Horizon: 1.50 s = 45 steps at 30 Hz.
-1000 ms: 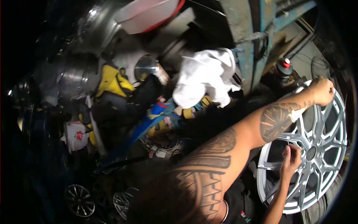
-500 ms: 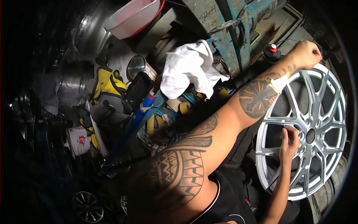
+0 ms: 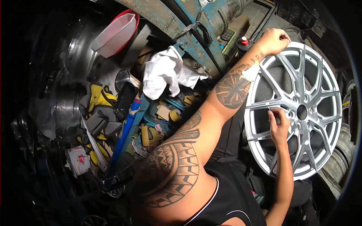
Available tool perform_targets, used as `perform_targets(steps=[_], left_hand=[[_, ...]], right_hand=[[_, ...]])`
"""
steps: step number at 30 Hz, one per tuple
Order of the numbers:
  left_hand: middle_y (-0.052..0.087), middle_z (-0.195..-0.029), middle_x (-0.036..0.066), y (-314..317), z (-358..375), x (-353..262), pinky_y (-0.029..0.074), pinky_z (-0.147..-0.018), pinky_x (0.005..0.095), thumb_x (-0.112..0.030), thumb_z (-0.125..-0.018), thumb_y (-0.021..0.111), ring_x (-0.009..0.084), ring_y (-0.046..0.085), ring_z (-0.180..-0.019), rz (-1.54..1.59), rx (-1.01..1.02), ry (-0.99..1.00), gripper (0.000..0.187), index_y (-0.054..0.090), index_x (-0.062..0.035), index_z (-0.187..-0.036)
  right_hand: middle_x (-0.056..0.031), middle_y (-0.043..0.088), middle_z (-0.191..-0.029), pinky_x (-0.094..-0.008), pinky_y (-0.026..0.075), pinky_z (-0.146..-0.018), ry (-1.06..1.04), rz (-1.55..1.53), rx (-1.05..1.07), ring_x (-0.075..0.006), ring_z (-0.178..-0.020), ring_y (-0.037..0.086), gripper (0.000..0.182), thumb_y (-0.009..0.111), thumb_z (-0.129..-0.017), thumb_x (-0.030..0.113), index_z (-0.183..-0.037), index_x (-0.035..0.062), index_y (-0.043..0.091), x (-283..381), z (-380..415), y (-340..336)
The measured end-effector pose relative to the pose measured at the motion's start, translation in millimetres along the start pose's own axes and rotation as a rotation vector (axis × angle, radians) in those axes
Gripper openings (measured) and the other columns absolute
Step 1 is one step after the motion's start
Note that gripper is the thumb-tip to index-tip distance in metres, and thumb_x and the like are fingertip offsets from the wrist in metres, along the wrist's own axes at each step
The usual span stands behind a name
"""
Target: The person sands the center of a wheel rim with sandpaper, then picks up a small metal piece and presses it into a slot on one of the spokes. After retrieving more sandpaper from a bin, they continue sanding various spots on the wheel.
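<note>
Steadying the alloy wheel [image 3: 301,109] by its rim with closed left hand [image 3: 272,40], pinching right hand [image 3: 278,122] working a spoke, needing light, controlled strokes.

wheel [image 3: 301,109] right | cloth [image 3: 164,71] left of it | mug [image 3: 78,161] far left | tub [image 3: 115,34] above cloth

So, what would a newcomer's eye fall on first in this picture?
First the silver alloy wheel standing upright on the right. The left hand grips its top rim, and the right hand presses on a spoke near the hub. Next, the white cloth draped at upper centre, above a cluttered heap with a yellow glove on the left.
</note>
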<state>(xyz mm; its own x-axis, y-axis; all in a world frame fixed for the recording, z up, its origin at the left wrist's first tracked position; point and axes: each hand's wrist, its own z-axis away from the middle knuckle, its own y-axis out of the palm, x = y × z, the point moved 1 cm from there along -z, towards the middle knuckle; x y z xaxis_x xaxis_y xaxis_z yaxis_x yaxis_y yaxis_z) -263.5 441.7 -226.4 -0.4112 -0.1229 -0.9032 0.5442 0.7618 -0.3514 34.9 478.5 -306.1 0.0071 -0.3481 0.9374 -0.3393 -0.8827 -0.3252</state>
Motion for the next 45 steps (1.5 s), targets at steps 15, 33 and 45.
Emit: perform_targets(steps=[15, 33, 45], left_hand=[[0.077, -0.099, 0.013, 72, -27, 47, 0.059, -0.09, 0.0403, -0.027, -0.079, 0.064, 0.0333, 0.074, -0.097, -0.221, 0.182, -0.123, 0.025, 0.082, -0.0177, -0.094], [0.073, -0.091, 0.011, 9, -35, 26, 0.052, -0.068, 0.0353, -0.035, -0.095, 0.073, 0.0188, 0.065, -0.08, -0.06, 0.406, -0.106, 0.036, 0.074, -0.0038, -0.112], [0.074, -0.098, 0.016, 15, -31, 17, 0.052, -0.082, 0.0363, -0.036, -0.099, 0.065, 0.0236, 0.067, -0.09, -0.128, 0.434, -0.031, 0.039, 0.073, 0.001, -0.111]], right_hand=[[-0.0044, 0.065, -0.086, -0.0241, 0.051, -0.065, 0.175, -0.023, -0.027, -0.0099, -0.069, 0.061, 0.006, 0.069, -0.097, 0.002, -0.099, -0.0019, 0.065, -6, 1, 0], [-0.0072, 0.074, -0.083, -0.0323, 0.053, -0.065, -0.152, 0.438, 0.016, -0.0228, -0.07, 0.07, 0.021, 0.083, -0.077, -0.004, -0.092, 0.0032, 0.071, 25, -19, -5], [-0.0029, 0.056, -0.064, -0.0347, 0.041, -0.053, -0.269, 0.614, 0.055, -0.0216, -0.053, 0.054, 0.024, 0.082, -0.078, -0.001, -0.095, 0.0052, 0.066, 16, -13, 7]])
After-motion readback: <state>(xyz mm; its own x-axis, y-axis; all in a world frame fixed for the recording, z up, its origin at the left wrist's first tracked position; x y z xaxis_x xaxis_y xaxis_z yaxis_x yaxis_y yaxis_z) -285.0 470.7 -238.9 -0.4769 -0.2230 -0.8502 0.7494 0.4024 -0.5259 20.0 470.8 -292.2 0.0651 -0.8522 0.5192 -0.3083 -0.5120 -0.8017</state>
